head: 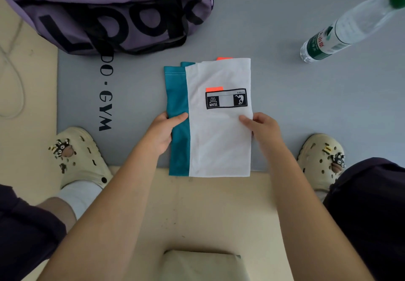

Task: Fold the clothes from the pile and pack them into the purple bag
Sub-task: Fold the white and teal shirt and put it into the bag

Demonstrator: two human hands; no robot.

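A folded white and teal garment (217, 140) with a black label and orange tabs lies on the grey mat (306, 109) in front of me. My left hand (163, 132) grips its teal left edge, thumb on top and fingers under. My right hand (263, 127) pinches the white right edge the same way. The purple bag (105, 6) with large black letters stands at the top left, its opening showing something orange and white inside.
A clear water bottle (348, 26) with a green cap and label stands at the top right of the mat. My two cream clogs (81, 155) (321, 160) flank the garment. A folded beige item (203, 265) lies near the bottom edge, on the beige floor.
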